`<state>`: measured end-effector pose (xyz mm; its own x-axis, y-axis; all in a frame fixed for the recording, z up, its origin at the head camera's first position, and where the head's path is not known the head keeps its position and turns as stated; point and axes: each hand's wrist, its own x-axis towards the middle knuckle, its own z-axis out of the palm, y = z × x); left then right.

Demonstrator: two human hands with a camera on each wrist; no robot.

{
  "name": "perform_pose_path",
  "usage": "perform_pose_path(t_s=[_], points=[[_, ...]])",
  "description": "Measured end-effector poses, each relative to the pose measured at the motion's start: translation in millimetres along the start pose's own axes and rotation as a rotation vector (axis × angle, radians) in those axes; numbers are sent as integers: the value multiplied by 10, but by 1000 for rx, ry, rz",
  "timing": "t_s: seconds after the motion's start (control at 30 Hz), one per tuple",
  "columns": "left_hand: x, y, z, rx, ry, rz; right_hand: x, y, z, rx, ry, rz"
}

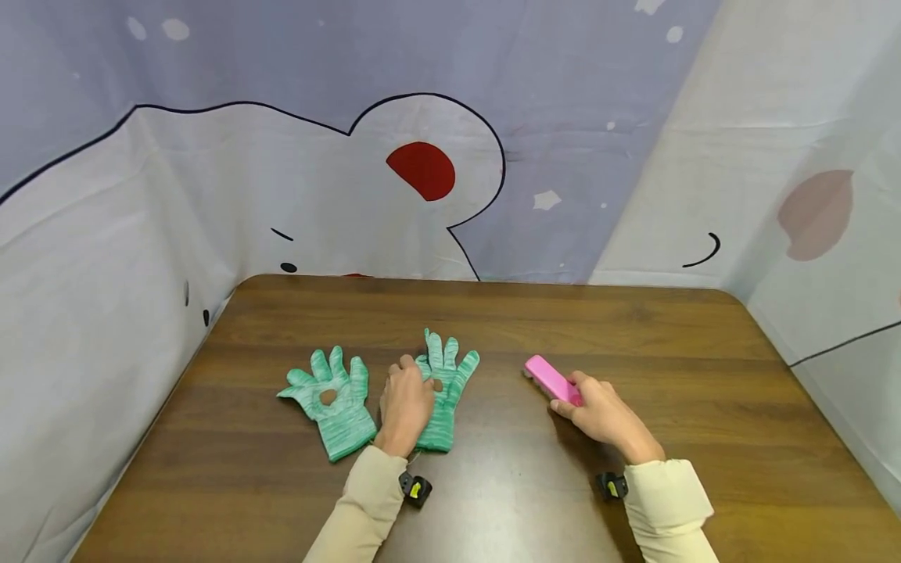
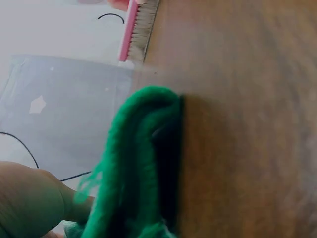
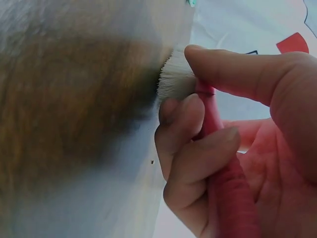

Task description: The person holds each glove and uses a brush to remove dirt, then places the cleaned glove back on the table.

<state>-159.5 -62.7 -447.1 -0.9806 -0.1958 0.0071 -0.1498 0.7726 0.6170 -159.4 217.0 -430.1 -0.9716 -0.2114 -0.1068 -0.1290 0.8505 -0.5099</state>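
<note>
Two green knitted gloves lie on the table in the head view, the left glove (image 1: pixel 345 426) with its fingers spread. My left hand (image 1: pixel 407 407) is at the near-left side of the right glove (image 1: pixel 442 422), its fingers bent and its thumb on the fabric; part of that glove is hidden beneath it. In the left wrist view the folded green cuff (image 2: pixel 129 144) stands close to the camera, beside the thumb. My right hand (image 1: pixel 598 410) grips a pink brush (image 1: pixel 552 379), bristles downward. Pale bristles (image 3: pixel 176 79) show past the fingers, close to the tabletop.
The brown wooden table (image 1: pixel 507 485) has rounded back corners and a patterned cloth (image 1: pixel 281 180) hangs behind and at both sides. A small black camera (image 1: pixel 416 490) is strapped to the left wrist, another camera (image 1: pixel 612 485) to the right. Each glove has a brown round patch.
</note>
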Motion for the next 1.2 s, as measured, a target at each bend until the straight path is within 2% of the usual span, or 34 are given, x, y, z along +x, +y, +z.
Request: perform_pose_path(t_s=[0.17,0.3,0.4,0.57,0.67,0.77,0.87,1.0,1.07,1.2], points=[[5,10,20,-5,28,10,-12,-17,2,-4,0,-11],[14,27,10,-36,20,-22,-13,-60,-5,-8,-4,-33],[30,47,-17,-81,-20,-64,-15,-100,-6,10,-9,-52],[62,64,-58,-129,-126,-126,-9,-141,4,44,18,-74],[87,54,-76,-140,-166,-127,-11,-165,9,66,57,-76],[114,57,-97,-179,-167,-105,-13,-211,8,83,97,-82],[147,78,-135,-340,-162,-111,-4,-298,-7,99,133,-103],[175,139,-183,-706,-138,-186,11,-452,-42,137,197,-119],[171,175,-200,-871,-102,-213,23,-552,-52,191,222,-122],[149,279,-205,-1151,-55,-184,48,-782,-74,349,264,-148]])
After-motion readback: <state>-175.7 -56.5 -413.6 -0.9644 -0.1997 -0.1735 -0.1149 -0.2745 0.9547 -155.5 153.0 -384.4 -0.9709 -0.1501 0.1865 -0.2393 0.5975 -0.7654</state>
